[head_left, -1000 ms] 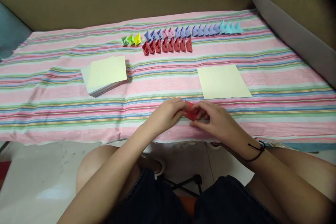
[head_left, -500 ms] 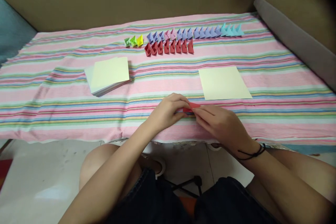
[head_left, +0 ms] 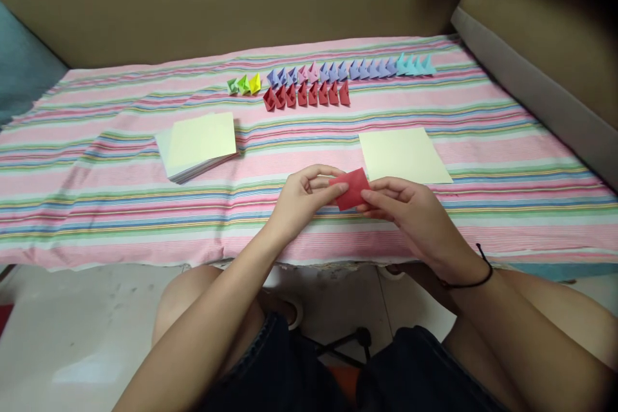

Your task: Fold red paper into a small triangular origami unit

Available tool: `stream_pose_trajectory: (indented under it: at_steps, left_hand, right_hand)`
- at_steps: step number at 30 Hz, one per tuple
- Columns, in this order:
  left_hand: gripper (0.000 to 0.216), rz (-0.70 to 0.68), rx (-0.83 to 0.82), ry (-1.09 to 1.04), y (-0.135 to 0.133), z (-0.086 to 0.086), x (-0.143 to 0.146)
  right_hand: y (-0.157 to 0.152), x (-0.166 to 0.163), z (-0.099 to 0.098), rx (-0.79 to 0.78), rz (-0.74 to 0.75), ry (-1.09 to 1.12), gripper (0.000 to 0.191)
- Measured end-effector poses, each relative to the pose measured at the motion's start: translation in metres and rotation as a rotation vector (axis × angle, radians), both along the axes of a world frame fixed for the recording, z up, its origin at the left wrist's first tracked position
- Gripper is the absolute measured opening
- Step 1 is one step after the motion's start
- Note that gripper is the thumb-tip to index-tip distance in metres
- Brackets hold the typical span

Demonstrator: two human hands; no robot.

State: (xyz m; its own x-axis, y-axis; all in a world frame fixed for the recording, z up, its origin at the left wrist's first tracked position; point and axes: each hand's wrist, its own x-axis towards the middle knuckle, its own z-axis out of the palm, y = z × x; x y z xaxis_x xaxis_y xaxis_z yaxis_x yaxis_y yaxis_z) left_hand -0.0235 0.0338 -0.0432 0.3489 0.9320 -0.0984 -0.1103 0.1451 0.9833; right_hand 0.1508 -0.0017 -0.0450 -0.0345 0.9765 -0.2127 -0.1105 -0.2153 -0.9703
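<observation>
A small folded red paper (head_left: 355,184), roughly square, is pinched between both hands above the front part of the striped cloth (head_left: 145,219). My left hand (head_left: 305,198) grips its left side, thumb on top and fingers behind. On the right side, my right hand (head_left: 408,206) pinches the lower right corner between thumb and fingers. Just behind that hand lies a pale yellow sheet (head_left: 405,153). Further back stands a row of red folded paper boats (head_left: 302,95). Behind them runs a longer row of purple, pink and light blue ones (head_left: 363,69).
A stack of paper squares (head_left: 203,141), pale yellow on top, lies left of my hands. Green and yellow folded pieces (head_left: 244,84) stand at the back left. A brown backrest (head_left: 241,0) and a right armrest (head_left: 531,64) border the cloth-covered surface.
The red paper has been raised and tilted so its flat face now shows. Both hands have shifted their grip, with thumbs now on top. The view has moved slightly.
</observation>
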Motion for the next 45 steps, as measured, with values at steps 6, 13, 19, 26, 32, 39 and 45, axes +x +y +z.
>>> stream_pose_trajectory:
  at_steps: [6,13,19,26,32,39,45]
  left_hand:
    - [0.025,0.007,0.299,0.182,0.003,-0.003,-0.003]
    - [0.017,-0.243,0.760,0.491,0.006,0.005,-0.014]
    - [0.018,-0.311,0.806,0.518,0.005,0.008,-0.013]
    - [0.020,-0.300,0.849,0.489,0.004,0.009,-0.012]
    - [0.035,-0.185,0.845,0.466,0.003,0.006,-0.013]
    - [0.038,-0.132,0.611,0.332,0.001,0.004,-0.011]
    - [0.044,-0.130,0.454,0.137,-0.002,0.006,-0.009]
  right_hand:
    - [0.000,0.001,0.001,0.047,0.120,-0.063,0.016]
    - [0.000,0.002,0.001,0.101,0.060,-0.183,0.018]
    - [-0.001,0.000,-0.003,0.088,0.104,-0.116,0.017]
    - [-0.001,-0.001,-0.003,0.103,0.098,-0.116,0.018]
    - [-0.002,-0.001,0.002,0.119,0.025,-0.088,0.018]
    - [-0.003,-0.001,0.004,0.146,0.011,-0.066,0.019]
    - [-0.005,-0.002,0.007,0.182,-0.003,-0.075,0.019]
